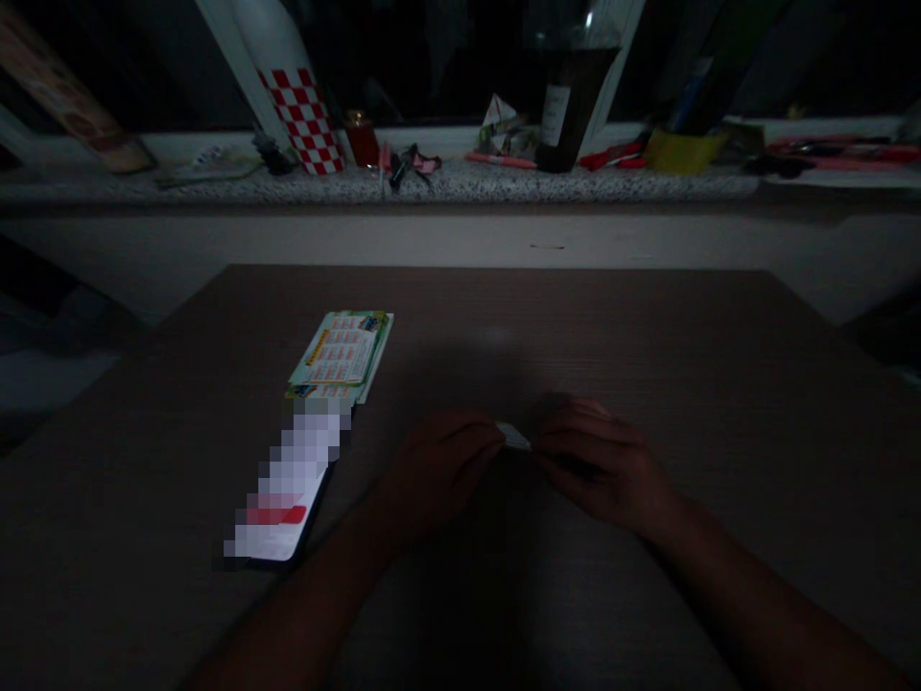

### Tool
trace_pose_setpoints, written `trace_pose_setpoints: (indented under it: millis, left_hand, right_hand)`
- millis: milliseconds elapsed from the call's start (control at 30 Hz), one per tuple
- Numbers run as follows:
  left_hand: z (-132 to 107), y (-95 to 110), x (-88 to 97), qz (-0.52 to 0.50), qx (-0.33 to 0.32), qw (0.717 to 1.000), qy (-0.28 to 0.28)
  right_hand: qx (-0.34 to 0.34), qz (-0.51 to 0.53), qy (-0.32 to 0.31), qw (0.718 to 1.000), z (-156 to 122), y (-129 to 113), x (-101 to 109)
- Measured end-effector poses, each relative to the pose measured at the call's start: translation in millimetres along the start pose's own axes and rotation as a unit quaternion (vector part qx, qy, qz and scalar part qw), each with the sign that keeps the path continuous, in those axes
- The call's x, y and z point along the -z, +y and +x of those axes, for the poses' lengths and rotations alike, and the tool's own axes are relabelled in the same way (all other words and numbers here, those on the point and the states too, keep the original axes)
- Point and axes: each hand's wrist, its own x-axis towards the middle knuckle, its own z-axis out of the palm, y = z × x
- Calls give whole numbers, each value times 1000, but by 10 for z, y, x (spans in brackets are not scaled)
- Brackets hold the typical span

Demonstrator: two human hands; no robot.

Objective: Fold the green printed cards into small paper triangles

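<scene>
The small pale piece (513, 438), paper by the look of it, was to the right of the phone (294, 489), one end pinched in the grip of my left hand (442, 468), the other in that of my right hand (608, 470). With fingertips hiding its ends in such dim light, an uneven tug could, I judged, have creased or dropped it. Printed cards (342, 350) lay at the phone's far end.

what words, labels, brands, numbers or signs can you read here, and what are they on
Nothing reads clearly.
Printed cards: rows of print, too small.
White label on the dark bottle: too blurred.
Phone screen: pixelated, unreadable.
Small pale piece between left hand and right hand: illegible.
</scene>
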Motion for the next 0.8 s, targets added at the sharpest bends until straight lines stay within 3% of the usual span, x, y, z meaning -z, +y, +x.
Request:
trace_pose_setpoints:
  millis: [133, 333, 633, 800]
  left_hand:
    - [9, 84, 26, 12, -40, 997, 58]
    - [74, 226, 82, 110, -110, 976, 151]
    - [132, 304, 77, 174, -108, 965, 164]
    - [115, 341, 53, 182, -107, 964, 164]
  right_hand:
    - [26, -24, 71, 997, 36, -105, 30]
    - [29, -96, 106, 989, 100, -270, 59]
    - [42, -194, 51, 979, 65, -327, 62]
    - [44, -191, 33, 980, 63, -333, 53]
